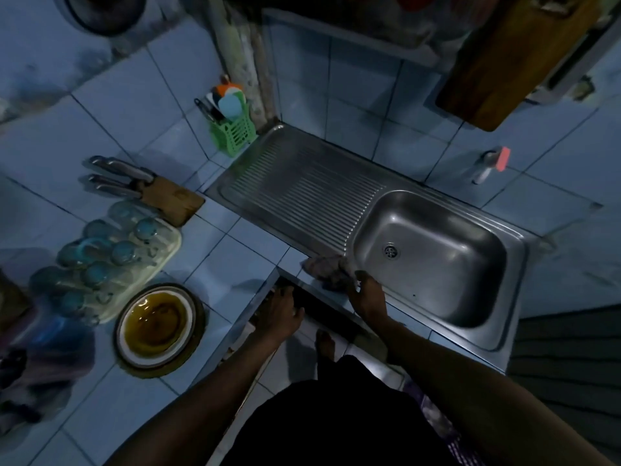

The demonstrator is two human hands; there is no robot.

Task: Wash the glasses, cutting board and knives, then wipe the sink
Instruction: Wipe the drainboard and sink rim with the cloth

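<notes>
A steel sink (pixel 514 270) with a ribbed drainboard (pixel 302 186) is set into the tiled counter. My right hand (pixel 368 299) presses a crumpled cloth (pixel 327 269) on the sink's front rim, left of the basin. My left hand (pixel 280 311) rests on the counter's front edge, holding nothing. Several upturned glasses (pixel 97 253) stand on a pale tray (pixel 168 250) at the left. Knives (pixel 117 178) sit in a wooden block (pixel 178 200) behind them. A wooden cutting board (pixel 510 58) hangs on the wall at the top right.
A green caddy (pixel 235 132) with utensils stands in the back corner. An amber bowl on a white plate (pixel 156 326) sits near the counter's front. A tap with a pink part (pixel 494 163) juts from the wall above the basin. Dark items lie at the far left.
</notes>
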